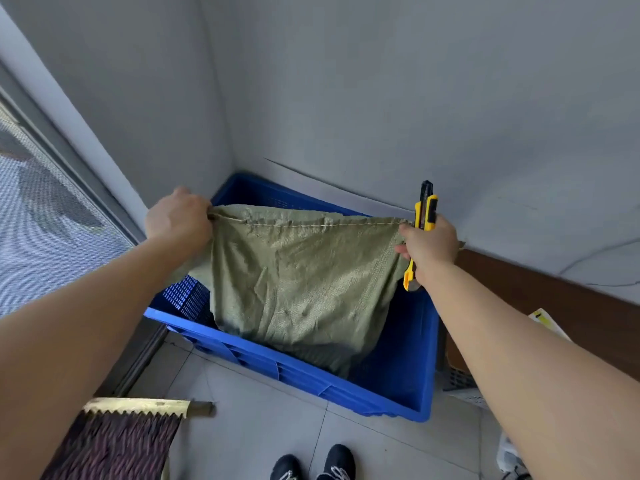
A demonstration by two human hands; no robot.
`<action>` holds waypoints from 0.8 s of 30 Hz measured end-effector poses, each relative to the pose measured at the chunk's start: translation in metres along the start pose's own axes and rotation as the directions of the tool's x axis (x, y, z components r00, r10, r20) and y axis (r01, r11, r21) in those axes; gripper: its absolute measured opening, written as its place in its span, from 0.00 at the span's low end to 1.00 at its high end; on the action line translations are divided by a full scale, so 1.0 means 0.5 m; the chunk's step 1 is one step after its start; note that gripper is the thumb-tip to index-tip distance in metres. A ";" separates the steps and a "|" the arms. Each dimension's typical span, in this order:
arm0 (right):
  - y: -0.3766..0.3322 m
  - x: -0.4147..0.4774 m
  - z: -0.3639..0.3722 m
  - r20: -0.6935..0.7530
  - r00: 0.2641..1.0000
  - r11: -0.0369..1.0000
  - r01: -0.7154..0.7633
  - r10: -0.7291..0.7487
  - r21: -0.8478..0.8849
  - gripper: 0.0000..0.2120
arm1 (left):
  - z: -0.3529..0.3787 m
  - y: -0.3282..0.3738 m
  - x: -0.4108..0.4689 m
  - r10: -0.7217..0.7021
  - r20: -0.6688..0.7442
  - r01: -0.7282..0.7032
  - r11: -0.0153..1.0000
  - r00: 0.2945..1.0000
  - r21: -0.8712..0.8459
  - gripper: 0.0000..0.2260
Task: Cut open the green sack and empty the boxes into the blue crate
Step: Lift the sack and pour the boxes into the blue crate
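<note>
Green sack [298, 282]: soft, light woven cloth, hanging limp over blue crate [398, 375]; left hand [178, 220] and right hand [429, 247] gripping stitched-edge corners, right also clutching utility knife [424, 216].

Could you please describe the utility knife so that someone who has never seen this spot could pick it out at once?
Find the blue crate in the corner of the grey walls, with the green sack held up over it. At the sack's right corner, the right hand grips the utility knife upright. It is the only yellow-and-black thing there.

Grey tiled floor [263, 424], blue crate [294, 372] on it, 2 black shoes [313, 464] nearby
</note>
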State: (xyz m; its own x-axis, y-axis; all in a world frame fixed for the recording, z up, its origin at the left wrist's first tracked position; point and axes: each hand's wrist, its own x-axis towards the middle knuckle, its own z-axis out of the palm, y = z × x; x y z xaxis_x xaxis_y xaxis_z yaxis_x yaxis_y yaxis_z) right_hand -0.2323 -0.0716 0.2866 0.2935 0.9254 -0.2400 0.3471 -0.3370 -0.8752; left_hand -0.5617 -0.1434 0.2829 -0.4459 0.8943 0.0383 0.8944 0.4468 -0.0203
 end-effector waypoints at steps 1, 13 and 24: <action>-0.002 -0.001 -0.009 -0.006 1.000 1.000 0.010 -0.010 0.006 0.13 | -0.009 0.005 0.001 -0.021 0.002 0.021 1.000 1.000 -0.021 0.12; -0.113 -0.006 -0.121 -0.111 0.969 0.964 0.235 -0.222 0.121 0.14 | -0.180 0.093 0.003 -0.248 -0.028 0.154 0.683 0.968 -0.714 0.15; -0.295 -0.019 -0.176 -0.255 0.886 0.860 0.448 -0.388 0.247 0.12 | -0.344 0.133 0.050 -0.326 -0.200 -0.042 0.433 0.924 -0.900 0.18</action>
State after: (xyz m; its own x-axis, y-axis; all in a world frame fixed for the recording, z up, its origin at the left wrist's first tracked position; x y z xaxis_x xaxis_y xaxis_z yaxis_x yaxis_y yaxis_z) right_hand -0.2080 -0.0457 0.4550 0.3525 0.9061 0.2341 0.2098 0.1673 -0.9633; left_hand -0.5072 -0.0958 0.4542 -0.6965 0.6755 0.2422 0.4381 0.1329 0.8890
